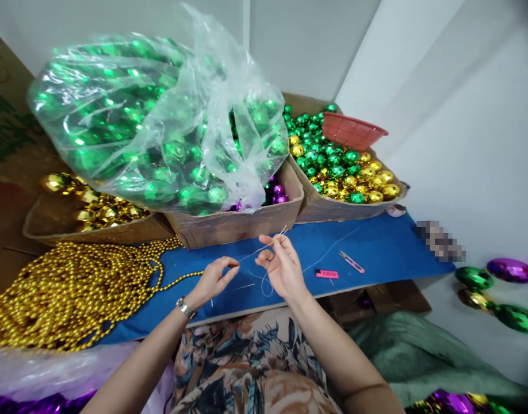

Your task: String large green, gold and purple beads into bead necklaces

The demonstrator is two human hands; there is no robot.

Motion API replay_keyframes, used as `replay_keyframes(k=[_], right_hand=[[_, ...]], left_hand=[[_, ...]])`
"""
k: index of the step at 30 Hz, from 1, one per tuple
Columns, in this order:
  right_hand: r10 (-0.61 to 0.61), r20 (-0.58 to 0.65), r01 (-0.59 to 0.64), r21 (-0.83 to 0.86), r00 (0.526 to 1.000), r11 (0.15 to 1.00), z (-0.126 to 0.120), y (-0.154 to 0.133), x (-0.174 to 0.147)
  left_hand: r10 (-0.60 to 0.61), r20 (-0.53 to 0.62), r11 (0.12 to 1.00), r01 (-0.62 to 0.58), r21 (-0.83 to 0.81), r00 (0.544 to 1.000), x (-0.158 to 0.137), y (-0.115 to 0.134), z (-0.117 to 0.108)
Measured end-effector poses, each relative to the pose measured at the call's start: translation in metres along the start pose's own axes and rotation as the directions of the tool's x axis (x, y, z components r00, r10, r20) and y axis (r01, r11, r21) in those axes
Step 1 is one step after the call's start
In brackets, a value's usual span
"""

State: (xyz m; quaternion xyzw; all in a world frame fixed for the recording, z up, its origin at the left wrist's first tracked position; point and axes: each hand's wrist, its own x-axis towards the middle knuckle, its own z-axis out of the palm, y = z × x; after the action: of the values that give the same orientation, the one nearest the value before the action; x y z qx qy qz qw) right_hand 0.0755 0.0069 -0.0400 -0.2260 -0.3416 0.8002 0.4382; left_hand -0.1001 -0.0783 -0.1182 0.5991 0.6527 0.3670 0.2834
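Observation:
My left hand, a watch on its wrist, is closed with thumb and forefinger together on a thin thread. My right hand pinches the same pale thread, which runs taut between the two hands. Thin ends stick up past the right fingertips; whether one is a needle I cannot tell. A loose loop of thread hangs below the right hand. From the left, a gold bead strand reaches the left hand; its end there is hidden. A thin needle-like piece lies on the blue tabletop.
A heap of gold bead strands covers the table's left. Behind stand a carton under a bag of green baubles, and a box of green and gold baubles with a red basket. A pink lighter and thread snips lie right.

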Motion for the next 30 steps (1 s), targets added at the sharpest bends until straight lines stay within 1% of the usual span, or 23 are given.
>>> replay_keyframes(k=[1, 2, 3, 4, 5, 6, 7, 8, 9, 10, 11, 12, 13, 15, 18, 20, 22, 24, 26, 28, 30], right_hand=[[-0.052, 0.015, 0.052, -0.028, 0.999, 0.998, 0.001, -0.001, 0.001], [-0.123, 0.027, 0.125, -0.094, 0.992, 0.988, 0.001, -0.001, 0.001], [-0.205, 0.05, 0.211, -0.206, 0.978, 0.956, 0.0, 0.0, 0.002], [-0.287, 0.107, 0.306, -0.356, 0.952, 0.883, -0.002, 0.002, 0.002], [-0.344, 0.205, 0.4, -0.518, 0.916, 0.756, -0.005, 0.006, 0.002], [-0.356, 0.336, 0.488, -0.656, 0.872, 0.576, -0.008, 0.011, 0.002], [-0.31, 0.473, 0.563, -0.741, 0.825, 0.366, -0.011, 0.016, 0.002], [-0.22, 0.585, 0.621, -0.768, 0.78, 0.159, -0.014, 0.022, 0.002], [-0.118, 0.653, 0.656, -0.755, 0.748, -0.019, -0.017, 0.028, 0.002], [-0.03, 0.68, 0.668, -0.727, 0.733, -0.158, -0.019, 0.033, 0.002], [0.029, 0.678, 0.66, -0.704, 0.735, -0.261, -0.021, 0.037, 0.003], [0.06, 0.663, 0.641, -0.69, 0.746, -0.337, -0.022, 0.04, 0.004], [0.065, 0.647, 0.616, -0.684, 0.76, -0.39, -0.023, 0.042, 0.005], [0.043, 0.629, 0.579, -0.684, 0.776, -0.443, -0.025, 0.041, 0.009], [0.005, 0.635, 0.572, -0.691, 0.772, -0.442, -0.025, 0.032, 0.014], [-0.03, 0.649, 0.575, -0.692, 0.76, -0.437, -0.025, 0.024, 0.015], [-0.064, 0.67, 0.573, -0.677, 0.74, -0.461, -0.024, 0.017, 0.014], [-0.092, 0.695, 0.569, -0.651, 0.713, -0.502, -0.021, 0.01, 0.013], [-0.12, 0.712, 0.566, -0.638, 0.691, -0.522, -0.015, 0.005, 0.012], [-0.147, 0.723, 0.574, -0.64, 0.675, -0.511, -0.007, 0.001, 0.009], [-0.167, 0.728, 0.591, -0.649, 0.665, -0.479, -0.001, -0.002, 0.007]], left_hand=[[0.005, 0.031, 1.0, -0.006, 0.017, 1.0, 0.0, -0.006, -0.002], [0.002, 0.053, 1.0, -0.003, 0.026, 0.999, -0.001, -0.011, -0.003], [-0.007, 0.062, 1.0, 0.005, 0.03, 0.998, -0.001, -0.014, -0.004], [-0.017, 0.064, 0.999, 0.015, 0.029, 0.998, -0.001, -0.016, -0.005], [-0.026, 0.065, 0.999, 0.024, 0.025, 0.998, -0.002, -0.016, -0.006], [-0.032, 0.069, 0.999, 0.03, 0.019, 0.997, -0.002, -0.014, -0.007], [-0.032, 0.078, 0.999, 0.031, 0.01, 0.996, -0.002, -0.012, -0.009], [-0.027, 0.097, 1.0, 0.028, -0.009, 0.995, -0.003, -0.008, -0.01], [-0.023, 0.12, 0.999, 0.028, -0.039, 0.993, -0.003, -0.005, -0.012], [-0.022, 0.144, 0.997, 0.033, -0.075, 0.989, -0.004, -0.001, -0.014], [-0.027, 0.162, 0.993, 0.045, -0.108, 0.986, -0.004, 0.003, -0.017], [-0.04, 0.173, 0.989, 0.064, -0.135, 0.984, -0.005, 0.006, -0.019], [-0.059, 0.179, 0.985, 0.086, -0.15, 0.982, -0.006, 0.008, -0.021], [-0.085, 0.176, 0.986, 0.109, -0.129, 0.981, -0.009, 0.012, -0.025], [-0.054, 0.179, 0.999, 0.054, 0.002, 0.982, -0.014, 0.013, -0.031], [-0.033, 0.179, 0.979, -0.005, 0.205, 0.983, -0.019, 0.012, -0.039], [-0.053, 0.142, 0.904, -0.013, 0.427, 0.988, -0.025, 0.007, -0.054], [-0.099, 0.051, 0.815, 0.052, 0.578, 0.994, -0.037, -0.004, -0.076], [-0.151, -0.063, 0.747, 0.155, 0.647, 0.987, -0.055, -0.018, -0.105], [-0.199, -0.163, 0.67, 0.256, 0.697, 0.966, -0.08, -0.033, -0.134], [-0.236, -0.241, 0.6, 0.336, 0.726, 0.941, -0.106, -0.045, -0.158]])
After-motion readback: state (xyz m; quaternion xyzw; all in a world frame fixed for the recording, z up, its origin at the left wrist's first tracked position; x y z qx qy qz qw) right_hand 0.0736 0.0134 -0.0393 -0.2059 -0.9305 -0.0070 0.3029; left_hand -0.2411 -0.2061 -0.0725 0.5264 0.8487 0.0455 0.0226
